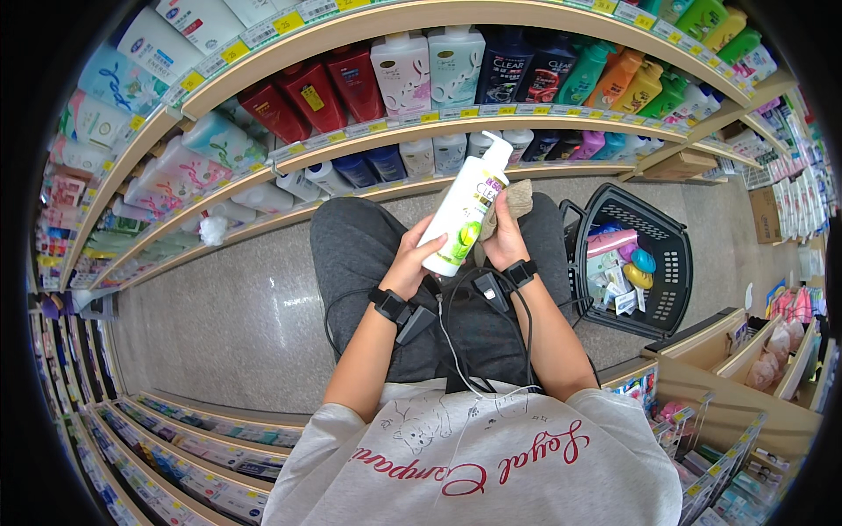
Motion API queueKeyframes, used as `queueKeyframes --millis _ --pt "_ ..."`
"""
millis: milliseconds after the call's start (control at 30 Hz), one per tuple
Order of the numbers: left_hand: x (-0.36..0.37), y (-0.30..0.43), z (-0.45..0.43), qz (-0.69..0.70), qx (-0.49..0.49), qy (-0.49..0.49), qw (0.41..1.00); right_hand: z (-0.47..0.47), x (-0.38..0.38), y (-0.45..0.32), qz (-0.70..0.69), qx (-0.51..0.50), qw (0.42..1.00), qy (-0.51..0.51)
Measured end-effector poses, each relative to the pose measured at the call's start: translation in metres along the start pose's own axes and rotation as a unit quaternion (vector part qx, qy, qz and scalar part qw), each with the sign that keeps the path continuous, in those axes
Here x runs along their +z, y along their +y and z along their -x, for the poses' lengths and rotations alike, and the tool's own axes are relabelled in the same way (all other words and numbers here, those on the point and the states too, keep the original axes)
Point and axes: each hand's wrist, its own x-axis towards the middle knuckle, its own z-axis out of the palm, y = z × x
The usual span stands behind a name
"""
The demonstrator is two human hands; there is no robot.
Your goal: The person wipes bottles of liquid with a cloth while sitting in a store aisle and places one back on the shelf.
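Note:
A white Clear shampoo bottle (457,220) with a pump top (498,150) is held tilted above my lap, its pump leaning away to the right. My left hand (411,256) grips its lower part, with the thumb across the front. At the bottle's right side, my right hand (505,233) holds a bunched beige cloth (520,199) against it. The thumb of that hand lies along the bottle's edge. Part of the cloth is hidden behind the bottle and fingers. Dark bands with small devices and cables sit on both wrists.
A black shopping basket (677,289) with packaged goods stands on the floor to my right. Ahead, a curved-looking shelf (460,117) carries red bottles (309,98), dark Clear bottles (505,69) and price tags. More stocked shelves (197,454) stand behind left; a cardboard box (764,215) lies far right.

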Motion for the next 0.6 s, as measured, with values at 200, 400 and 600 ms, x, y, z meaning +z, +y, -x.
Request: queueKeyframes --millis 200,400,600 --pt "-0.010 0.015 0.005 0.158 -0.104 -0.082 0.978 0.001 0.001 -0.002 -0.004 0.015 1.000 0.007" --pt "-0.013 0.009 0.007 0.242 -0.111 -0.101 0.959 0.005 -0.003 -0.001 -0.015 0.037 0.999 -0.024" --pt "-0.011 0.007 0.007 0.294 -0.098 -0.098 0.946 0.009 -0.004 -0.001 0.042 0.062 0.993 -0.089"
